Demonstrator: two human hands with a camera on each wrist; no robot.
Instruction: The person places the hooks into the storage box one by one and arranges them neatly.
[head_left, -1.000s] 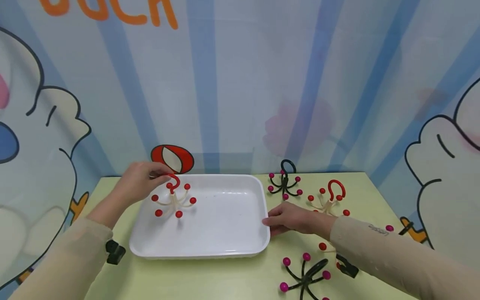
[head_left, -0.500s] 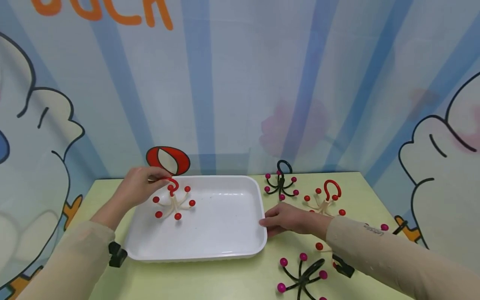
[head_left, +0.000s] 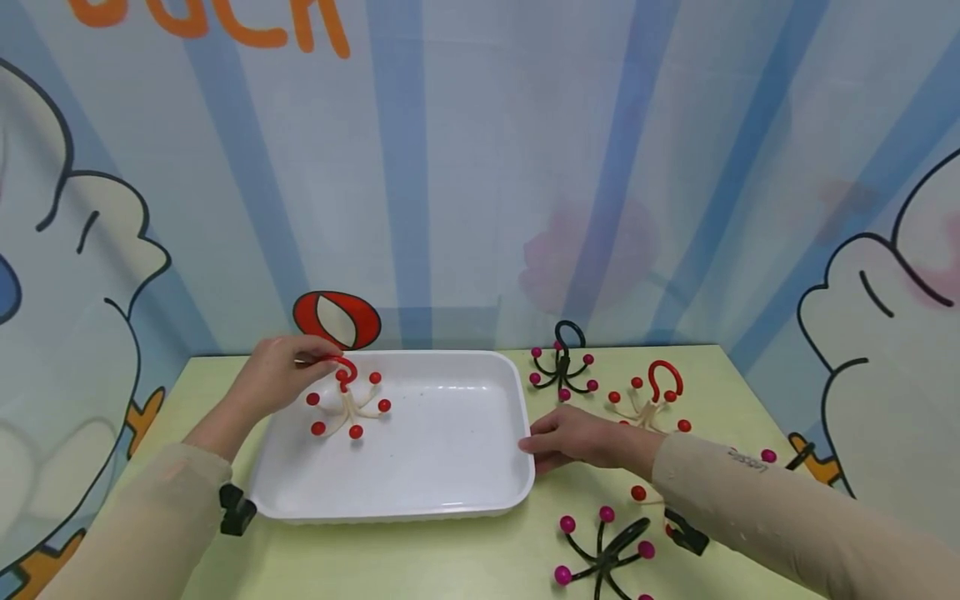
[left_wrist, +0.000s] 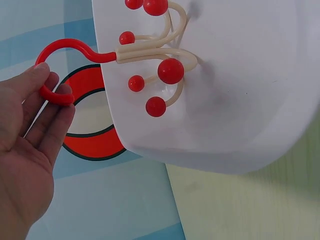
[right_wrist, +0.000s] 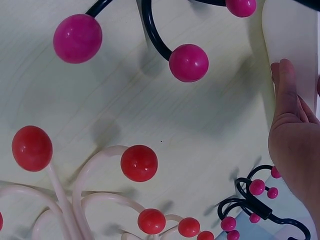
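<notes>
My left hand [head_left: 281, 375] pinches the curved red hook handle of a claw-shaped massager [left_wrist: 155, 50] between thumb and fingers. Its cream prongs with red ball tips spread over the left part of a white tray [head_left: 450, 450], close to the tray floor. At the tray's right side, my right hand [head_left: 573, 437] holds the rim, with one digit at the top edge and the others lower on the outside. In the right wrist view, fingers [right_wrist: 286, 95] lie along the tray's outer wall.
Right of the tray are black massagers with magenta balls, one [head_left: 562, 371] at the back and one [head_left: 606, 560] in front. Red-and-cream massagers [head_left: 651, 408] lie around the right forearm, which partly hides them. A printed curtain [head_left: 480, 167] hangs behind the table [head_left: 420, 558].
The left hand and its massager have sunk slightly toward the tray floor. The head view has shifted a little. The right hand stays at the tray rim.
</notes>
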